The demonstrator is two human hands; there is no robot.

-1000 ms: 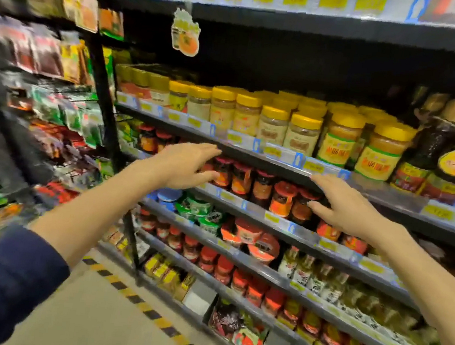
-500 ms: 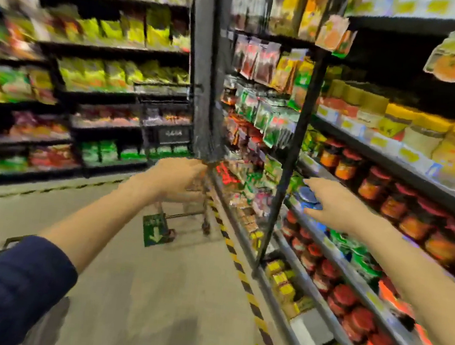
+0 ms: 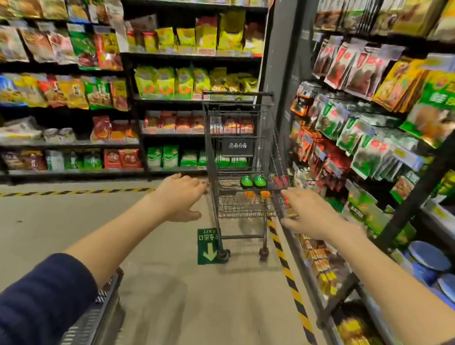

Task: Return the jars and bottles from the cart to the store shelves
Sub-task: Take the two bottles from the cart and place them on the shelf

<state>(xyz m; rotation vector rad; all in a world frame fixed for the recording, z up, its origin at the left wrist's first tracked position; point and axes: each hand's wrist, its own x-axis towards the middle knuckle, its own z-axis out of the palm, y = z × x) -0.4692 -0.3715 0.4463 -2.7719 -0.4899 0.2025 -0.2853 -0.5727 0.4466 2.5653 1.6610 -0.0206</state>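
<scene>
A dark wire shopping cart [image 3: 245, 202] stands ahead in the aisle, close to the right-hand shelves. Inside it lie two jars with green lids [image 3: 253, 181], some orange-lidded jars [image 3: 257, 195] below them and something red [image 3: 280, 180] at the right side. My left hand [image 3: 182, 199] is stretched out, fingers apart, just left of the cart's near edge and holds nothing. My right hand [image 3: 311, 211] is also spread and empty, at the cart's near right corner. Whether either hand touches the cart I cannot tell.
Shelves of snack bags [image 3: 362, 125] run along the right, with blue-lidded tubs [image 3: 436, 270] lower down. More packed shelves [image 3: 174, 81] face me beyond the cart. A yellow-black floor stripe [image 3: 294, 293] edges the right shelving. A grey basket [image 3: 90, 321] sits under my left arm. A green floor arrow [image 3: 208, 246] lies by the cart wheels.
My view has swung left from the jar shelves to face down the aisle. The cart is now straight ahead, and both empty hands have moved from the shelf toward it.
</scene>
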